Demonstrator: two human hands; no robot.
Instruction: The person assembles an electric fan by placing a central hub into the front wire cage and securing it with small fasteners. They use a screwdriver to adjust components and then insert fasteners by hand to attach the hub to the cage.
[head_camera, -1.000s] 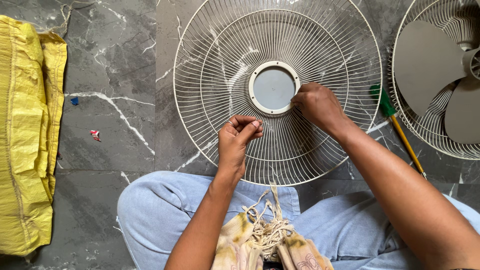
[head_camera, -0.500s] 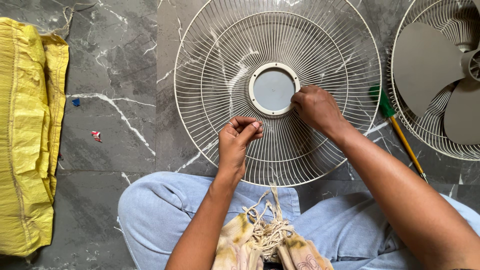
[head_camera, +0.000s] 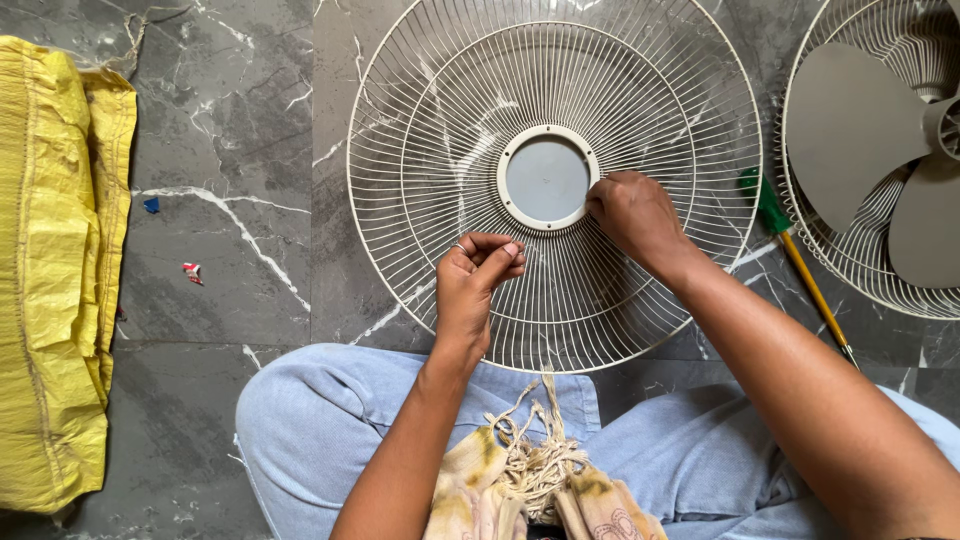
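Closest to the camera, a bundle of frayed cream string (head_camera: 535, 455) is sitting in the person's lap on top of some yellowish patterned cloth (head_camera: 480, 490), with pale blue trousers (head_camera: 320, 420) on both folded legs.

Just past the knees, the left hand (head_camera: 475, 280) is hovering over the near part of the fan guard (head_camera: 450, 130). Its fingers (head_camera: 500, 252) are curled in tight with thumb and fingertips pinched together, there's a ring on one finger, but whatever it might be pinching is too small for me to make out. The right hand (head_camera: 635, 215) is reaching in a bit further, fingers bunched and pressing against the wires right beside the round centre plate (head_camera: 545, 178). Looks like it's gripping a wire or the plate's rim, can't say which.

The guard itself is a cream wire grille lying flat on the dark grey marble floor (head_camera: 230, 120), straight in front of the person, its near edge almost touching the knees.

Off to the right, a screwdriver (head_camera: 795, 255) with a green and yellow handle is lying between that guard and a second grille with grey fan blades (head_camera: 860, 120) in it. Over on the left, a crumpled yellow woven sack (head_camera: 55, 270) is running along the floor, with tiny red (head_camera: 190, 270) and blue scraps (head_camera: 149, 203) near it.
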